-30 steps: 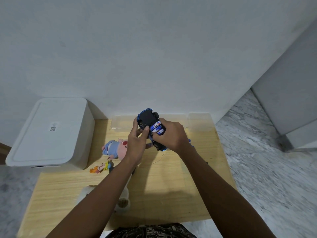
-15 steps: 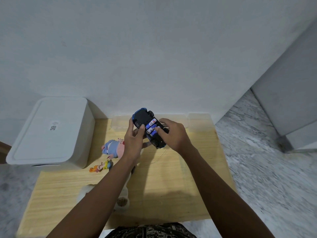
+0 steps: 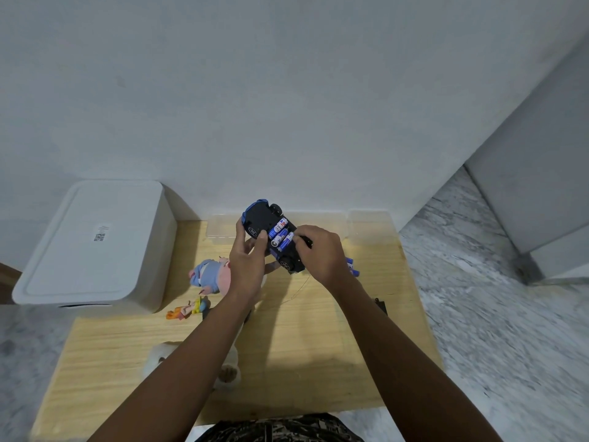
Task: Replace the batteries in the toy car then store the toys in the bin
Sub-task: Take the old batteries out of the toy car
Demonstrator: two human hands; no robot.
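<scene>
We are holding the toy car point(image 3: 271, 237) upside down above the surface point(image 3: 318, 330), just above frame centre. Our left hand point(image 3: 247, 269) is gripping its front end, while our right hand point(image 3: 322, 253) is curling round the rear, fingertips working on the batteries point(image 3: 280, 236) in the open bay. We are judging that each cell needs pressing flat, ends matched. The lidded white bin point(image 3: 92, 247) is waiting at left.

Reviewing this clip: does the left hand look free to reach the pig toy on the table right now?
Probably not yet. The left hand grips the upturned toy car, steadying it while the right hand works at the batteries. The pig toy lies just beside and below it, unobstructed.
</scene>
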